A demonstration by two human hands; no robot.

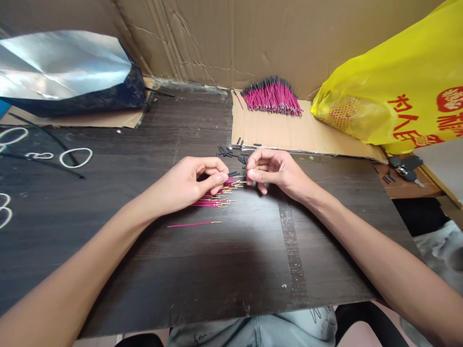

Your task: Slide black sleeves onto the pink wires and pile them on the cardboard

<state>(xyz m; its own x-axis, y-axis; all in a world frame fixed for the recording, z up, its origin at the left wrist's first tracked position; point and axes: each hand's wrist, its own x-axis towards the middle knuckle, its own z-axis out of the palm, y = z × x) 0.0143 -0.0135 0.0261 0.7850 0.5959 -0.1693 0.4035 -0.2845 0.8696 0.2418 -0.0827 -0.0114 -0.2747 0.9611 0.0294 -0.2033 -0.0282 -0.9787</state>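
One pink wire [233,182] is clamped in the left hand [202,180]; the right hand [271,169] pinches, contents unclear.

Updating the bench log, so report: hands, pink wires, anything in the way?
Left hand pinched over the pink wires, right hand pinched beside their gold tips; held items unclear. Wires bunched, one lying apart. Loose black tubes just beyond the hands.

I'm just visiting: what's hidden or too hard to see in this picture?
All in the head view:
Pink wires: partly hidden by the left hand.
Right hand: whether it grips anything is unclear; fingers cover the spot, and details are tiny.
Yellow bag: cut off by the top and right edges; its plastic hides most of the inside.
Silver package: cut off by the left edge.
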